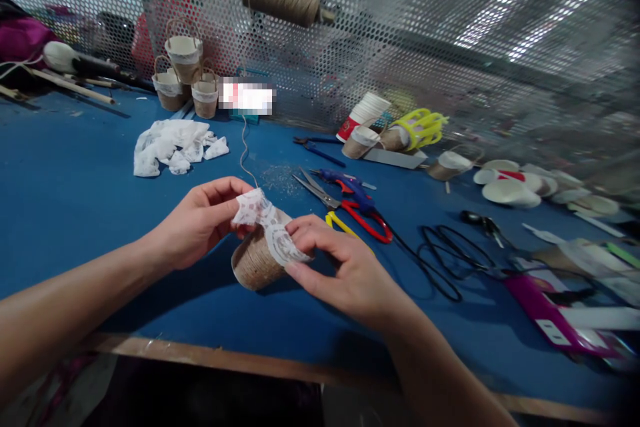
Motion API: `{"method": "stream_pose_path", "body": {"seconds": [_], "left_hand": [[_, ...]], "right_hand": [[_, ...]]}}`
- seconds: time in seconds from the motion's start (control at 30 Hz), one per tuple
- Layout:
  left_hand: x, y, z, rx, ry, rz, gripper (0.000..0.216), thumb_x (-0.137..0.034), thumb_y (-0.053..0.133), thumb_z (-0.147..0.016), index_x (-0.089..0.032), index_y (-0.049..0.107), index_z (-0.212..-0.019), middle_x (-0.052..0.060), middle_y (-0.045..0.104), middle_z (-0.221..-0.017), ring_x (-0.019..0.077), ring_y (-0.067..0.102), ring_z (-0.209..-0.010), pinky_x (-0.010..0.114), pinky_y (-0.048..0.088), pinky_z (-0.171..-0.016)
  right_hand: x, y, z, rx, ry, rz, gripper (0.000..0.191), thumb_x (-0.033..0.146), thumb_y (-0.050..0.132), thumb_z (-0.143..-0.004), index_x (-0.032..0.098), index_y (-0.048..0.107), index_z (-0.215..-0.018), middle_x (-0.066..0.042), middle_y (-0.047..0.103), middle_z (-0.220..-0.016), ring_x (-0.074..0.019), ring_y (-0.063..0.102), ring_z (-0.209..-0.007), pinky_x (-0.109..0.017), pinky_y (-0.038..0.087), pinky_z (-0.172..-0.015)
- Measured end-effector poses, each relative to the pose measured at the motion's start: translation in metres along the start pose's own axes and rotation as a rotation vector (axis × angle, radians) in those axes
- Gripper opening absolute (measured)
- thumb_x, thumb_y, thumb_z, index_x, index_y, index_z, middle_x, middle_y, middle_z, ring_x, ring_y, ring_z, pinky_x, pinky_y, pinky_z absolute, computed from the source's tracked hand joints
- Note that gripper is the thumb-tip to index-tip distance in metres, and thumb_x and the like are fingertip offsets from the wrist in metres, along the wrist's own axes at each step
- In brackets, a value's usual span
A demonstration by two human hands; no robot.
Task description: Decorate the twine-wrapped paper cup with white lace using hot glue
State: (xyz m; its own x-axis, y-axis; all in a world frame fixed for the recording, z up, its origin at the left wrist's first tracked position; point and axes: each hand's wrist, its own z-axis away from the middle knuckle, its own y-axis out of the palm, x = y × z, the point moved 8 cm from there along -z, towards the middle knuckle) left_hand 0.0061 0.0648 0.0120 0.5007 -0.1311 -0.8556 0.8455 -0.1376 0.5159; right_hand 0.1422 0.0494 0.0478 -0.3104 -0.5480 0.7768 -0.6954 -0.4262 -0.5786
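Note:
A paper cup wrapped in brown twine (257, 261) lies tilted on its side above the blue table, its rim toward the right. White lace ribbon (281, 243) runs round the rim, and its loose end stands up at the left. My left hand (203, 223) pinches that loose end between thumb and fingers. My right hand (340, 267) grips the cup at the rim, fingertips at the opening and thumb on the lace below. A strand of twine (245, 147) trails from behind the lace toward the back of the table.
Scissors (320, 190) and a blue glue gun (350, 190) lie right of the cup. White lace pieces (173, 143) lie at back left, near several finished cup baskets (184, 57). A twine spool (283, 0) hangs on the mesh. A black cable and purple power strip (545, 317) occupy the right.

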Motion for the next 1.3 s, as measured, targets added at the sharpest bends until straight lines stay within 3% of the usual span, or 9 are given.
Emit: {"method": "stream_pose_path", "body": {"seconds": [0.23,0.6,0.93,1.3], "left_hand": [[0.012,-0.002,-0.001,-0.034,-0.095,0.071,0.021,-0.025,0.076,-0.064,-0.012,0.058,-0.067,-0.001,0.059,-0.058,0.0062,0.052,-0.050,0.015,0.039,-0.048],[0.015,-0.003,-0.005,-0.034,-0.018,0.056,0.025,-0.029,0.074,-0.068,-0.012,0.056,-0.063,-0.003,0.054,-0.059,0.0049,0.046,-0.053,0.016,0.038,-0.054],[0.020,-0.006,-0.004,-0.084,-0.054,0.056,0.026,-0.030,0.076,-0.065,-0.012,0.057,-0.065,-0.003,0.054,-0.059,0.0049,0.046,-0.053,0.017,0.039,-0.055],[0.012,-0.010,-0.002,-0.112,0.051,0.053,0.023,-0.028,0.074,-0.069,-0.012,0.058,-0.068,-0.002,0.056,-0.065,0.0053,0.049,-0.056,0.016,0.041,-0.056]], "right_hand": [[-0.002,0.001,0.000,0.036,0.012,-0.101,0.009,0.017,0.056,-0.078,0.020,0.050,-0.072,-0.004,0.055,-0.087,-0.0166,0.054,-0.089,-0.033,0.044,-0.079],[-0.007,0.002,0.003,0.060,0.057,-0.301,0.007,0.020,0.054,-0.081,0.019,0.053,-0.075,-0.004,0.055,-0.095,-0.0156,0.053,-0.092,-0.033,0.042,-0.083],[-0.008,0.001,0.003,0.058,0.061,-0.306,0.004,0.019,0.056,-0.080,0.019,0.055,-0.076,-0.006,0.056,-0.096,-0.0168,0.053,-0.094,-0.035,0.041,-0.086],[-0.017,-0.004,0.001,-0.013,0.166,-0.318,0.008,0.025,0.057,-0.079,0.020,0.056,-0.072,-0.005,0.057,-0.093,-0.0174,0.054,-0.092,-0.035,0.042,-0.083]]}}
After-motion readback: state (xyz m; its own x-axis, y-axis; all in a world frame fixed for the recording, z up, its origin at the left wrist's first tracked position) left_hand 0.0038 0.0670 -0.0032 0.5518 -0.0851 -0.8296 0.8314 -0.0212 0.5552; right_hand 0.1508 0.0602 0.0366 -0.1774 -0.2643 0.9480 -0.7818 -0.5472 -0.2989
